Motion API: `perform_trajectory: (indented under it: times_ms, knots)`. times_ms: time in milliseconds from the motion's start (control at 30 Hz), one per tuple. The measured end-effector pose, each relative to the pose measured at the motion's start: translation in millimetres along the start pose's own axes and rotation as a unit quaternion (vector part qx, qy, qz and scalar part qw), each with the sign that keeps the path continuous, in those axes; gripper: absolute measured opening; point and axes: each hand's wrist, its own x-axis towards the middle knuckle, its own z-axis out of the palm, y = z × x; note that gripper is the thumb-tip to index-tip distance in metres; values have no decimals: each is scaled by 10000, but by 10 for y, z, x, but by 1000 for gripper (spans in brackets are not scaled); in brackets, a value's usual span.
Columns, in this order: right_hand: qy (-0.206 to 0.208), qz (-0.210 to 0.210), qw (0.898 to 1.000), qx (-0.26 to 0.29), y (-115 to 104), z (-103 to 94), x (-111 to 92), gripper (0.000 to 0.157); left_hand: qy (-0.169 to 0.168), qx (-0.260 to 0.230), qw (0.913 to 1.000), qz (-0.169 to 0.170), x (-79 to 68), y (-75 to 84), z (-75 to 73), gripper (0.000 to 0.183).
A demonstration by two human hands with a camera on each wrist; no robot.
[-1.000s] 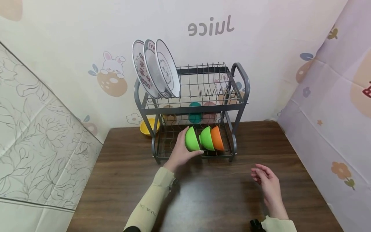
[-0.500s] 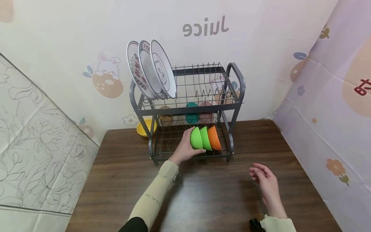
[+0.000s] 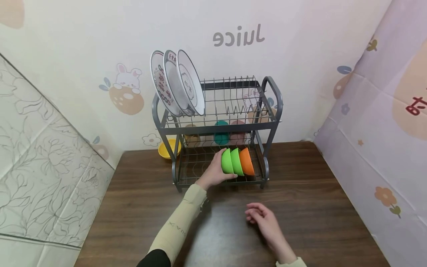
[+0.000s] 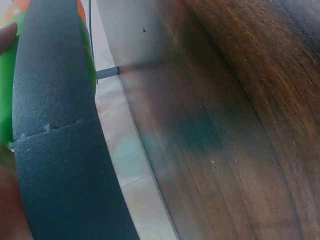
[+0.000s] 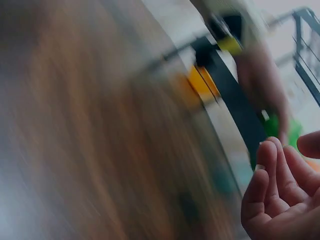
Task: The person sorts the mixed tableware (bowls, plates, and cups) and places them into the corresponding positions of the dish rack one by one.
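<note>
On the lower tier of the dish rack [image 3: 220, 128], my left hand [image 3: 213, 171] grips a green bowl [image 3: 227, 161] tipped on its side. That bowl sits against a second green bowl [image 3: 237, 162], with an orange bowl [image 3: 247, 162] to its right. In the left wrist view a dark rack bar [image 4: 60, 125] hides most of the green bowl and hand. My right hand [image 3: 265, 220] hovers over the table in front of the rack, fingers loosely curled and holding nothing. The right wrist view shows its fingers [image 5: 267, 160] up close, with the left hand beyond.
Three white patterned plates [image 3: 191, 87] stand on edge at the upper tier's left. A yellow bowl [image 3: 165, 150] is behind the rack's left leg. Brown, teal [image 3: 221, 135] and pink round shapes show behind the lower tier. Patterned cloth hangs around the wooden table [image 3: 320, 207].
My left hand has moved right with the green bowl, closing the gap to the second green bowl. The right hand has moved left across the table, towards the middle.
</note>
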Motion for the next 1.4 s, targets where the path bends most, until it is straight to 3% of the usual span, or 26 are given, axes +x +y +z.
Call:
perform_trajectory:
  times_ms: [167,300,500,767,900,1033,1200,1400]
  knots:
    - [-967,136,9952,-86,74,203,-34,28,0,52,9999,-148,-15,-17,6,115]
    - [-1106,10,9938,-139,45,231,-36,27,21,97,9998,-170,-23,-24,5,116]
    - [-581,-75,9980,-220,-17,84,35,26,30,176,9997,-194,-55,-22,-34,118]
    - [411,-111,9981,-436,-73,-339,132,25,126,324,9987,-363,-219,-30,-178,113]
    - [703,-191,9950,-678,-111,-585,151,30,314,415,9982,-308,-345,-28,-318,98]
    - [854,-180,9934,-738,-152,-768,146,33,588,265,9979,38,-494,-22,-505,64]
    - [972,-126,9931,-644,-184,-875,138,34,922,-463,9939,390,-740,-10,-802,24]
    - [1013,-207,9929,-591,-191,-938,131,35,1401,-1583,9770,268,-1079,-177,-1227,19]
